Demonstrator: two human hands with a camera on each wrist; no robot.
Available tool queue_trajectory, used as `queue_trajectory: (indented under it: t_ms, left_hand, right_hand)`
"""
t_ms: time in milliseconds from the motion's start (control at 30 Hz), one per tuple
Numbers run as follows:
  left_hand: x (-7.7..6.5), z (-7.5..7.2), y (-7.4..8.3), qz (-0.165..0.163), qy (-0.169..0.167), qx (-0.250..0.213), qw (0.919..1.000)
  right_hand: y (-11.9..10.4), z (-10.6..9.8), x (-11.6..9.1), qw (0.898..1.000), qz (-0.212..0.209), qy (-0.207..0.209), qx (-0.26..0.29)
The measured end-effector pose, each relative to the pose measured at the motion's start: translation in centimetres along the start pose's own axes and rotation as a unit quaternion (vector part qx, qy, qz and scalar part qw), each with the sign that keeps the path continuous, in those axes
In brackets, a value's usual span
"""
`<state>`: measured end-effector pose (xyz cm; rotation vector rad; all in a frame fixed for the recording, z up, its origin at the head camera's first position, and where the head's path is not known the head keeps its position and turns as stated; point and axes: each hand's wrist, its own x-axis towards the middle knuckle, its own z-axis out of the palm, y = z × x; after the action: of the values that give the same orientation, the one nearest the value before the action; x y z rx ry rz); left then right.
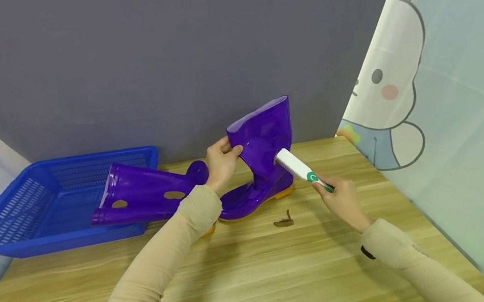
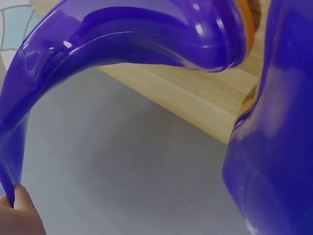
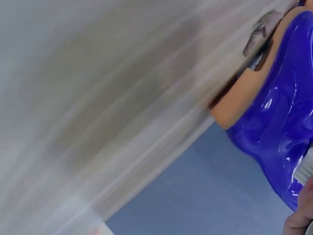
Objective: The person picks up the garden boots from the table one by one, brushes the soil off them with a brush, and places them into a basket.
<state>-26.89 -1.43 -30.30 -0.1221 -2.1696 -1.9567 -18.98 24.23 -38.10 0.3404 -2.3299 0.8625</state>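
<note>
A purple rain boot (image 1: 263, 138) with an orange sole stands on the wooden table, its shaft bent over. My left hand (image 1: 221, 165) pinches the rim of its shaft between thumb and fingers; the left wrist view shows the thumb (image 2: 25, 208) on that edge. In my right hand (image 1: 342, 199) is the handle of a white and green brush (image 1: 295, 164), its bristles against the side of the shaft. The other purple boot (image 1: 151, 191) lies on its side to the left, partly behind my left forearm, its shaft over the basket's edge. Brown spots (image 1: 174, 195) mark its shaft.
A blue plastic basket (image 1: 74, 239) sits at the table's left. Small brown pieces (image 1: 284, 222) lie on the table (image 1: 259, 281) in front of the standing boot. A grey wall (image 1: 176, 68) rises behind, with a printed curtain (image 1: 471, 182) on the right.
</note>
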Motion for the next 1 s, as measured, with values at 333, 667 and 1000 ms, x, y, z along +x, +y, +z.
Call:
queue_trajectory:
  t_ms: [333,667,1000]
  left_hand:
    - [-0.2,-0.1,0.2,-0.010,-0.010,0.011,0.9998]
    - [-0.4,0.2,0.1,-0.013,-0.010,0.000,0.9999]
    - [-0.4,0.1,0.3,-0.013,-0.012,-0.018,0.9997]
  right_hand:
    - [0.6,-2.2,-1.2,0.995,0.057,-0.080,-0.030]
    - [-0.5,-1.8,0.2,0.999,0.040,-0.020,-0.026]
    - [-0.2,-0.8,-1.0,0.999,0.038,-0.032,-0.010]
